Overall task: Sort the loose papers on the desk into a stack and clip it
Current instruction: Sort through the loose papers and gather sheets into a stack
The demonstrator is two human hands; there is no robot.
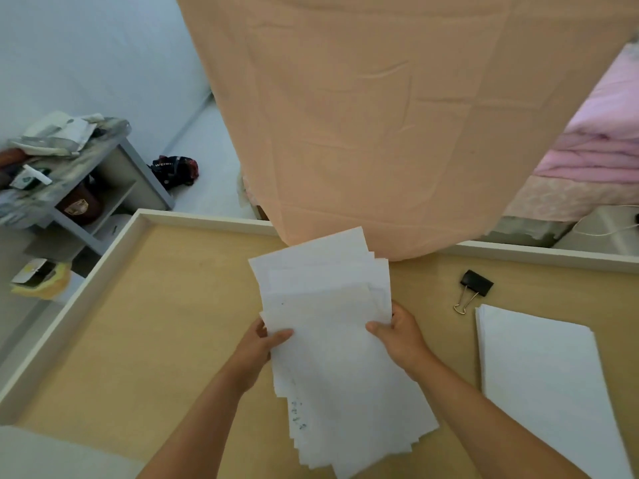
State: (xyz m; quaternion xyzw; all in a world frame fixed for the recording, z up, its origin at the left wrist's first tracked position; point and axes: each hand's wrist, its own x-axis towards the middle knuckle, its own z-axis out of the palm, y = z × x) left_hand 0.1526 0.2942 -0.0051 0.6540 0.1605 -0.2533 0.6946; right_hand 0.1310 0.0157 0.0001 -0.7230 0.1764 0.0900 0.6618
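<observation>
Off the worktop's left edge I am looking at a grey shelf unit (103, 174) standing on the floor, its top piled with clutter. A yellow bag (45, 278) is lying nearer to me, and a dark bundle (174, 169) is lying on the floor just right of the unit. The worktop (155, 323) is showing a tan surface with a pale raised rim along its left and far edges.

Around the middle of the worktop the left grip (262, 344), a bare hand, is pinching the left edge of the loose papers (332, 340). The thumb is lying on top and the fingers are curling underneath, out of my sight. The papers are sitting unevenly, with corners sticking out at both the far and near ends. Faint bluish marks are showing on one sheet near me. The sheaf is running from close to the far edge toward the near edge. I cannot tell whether it is resting on the surface or being held above it. A peach cloth (380, 115) is hanging over the far edge, right behind the papers' far corners.

The right grip (403, 337) is holding the sheaf's right edge, thumb on top and fingers curled behind. Further right, near the far edge, a black binder clip (475, 286) is lying apart from both piles, with its wire handles pointing toward me. A neat stack of white sheets (539, 382) is lying flat by the right edge. Pink bedding (601, 140) is showing beyond the far right corner.
</observation>
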